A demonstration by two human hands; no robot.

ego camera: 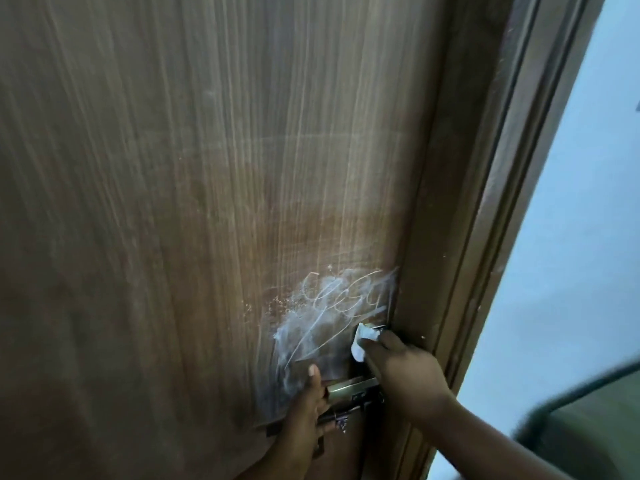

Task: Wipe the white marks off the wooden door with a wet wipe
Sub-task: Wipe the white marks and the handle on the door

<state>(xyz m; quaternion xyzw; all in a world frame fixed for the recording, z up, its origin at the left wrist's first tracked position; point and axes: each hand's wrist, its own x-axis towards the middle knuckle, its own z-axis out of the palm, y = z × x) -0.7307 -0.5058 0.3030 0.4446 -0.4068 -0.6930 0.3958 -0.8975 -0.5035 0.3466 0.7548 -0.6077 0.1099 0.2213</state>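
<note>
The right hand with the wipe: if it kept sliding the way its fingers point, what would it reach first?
Probably the white marks: the right hand points up-left with the wet wipe at their lower edge.

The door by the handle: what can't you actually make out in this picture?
All in the head view:
- The wet wipe: mostly hidden inside the right hand.
- The handle: its lock end is covered by the right hand, the other end by the left hand.
- The white marks: smeared, so no word is readable.
- The dark thing at lower right: blurred, cut off by the edge.
</note>
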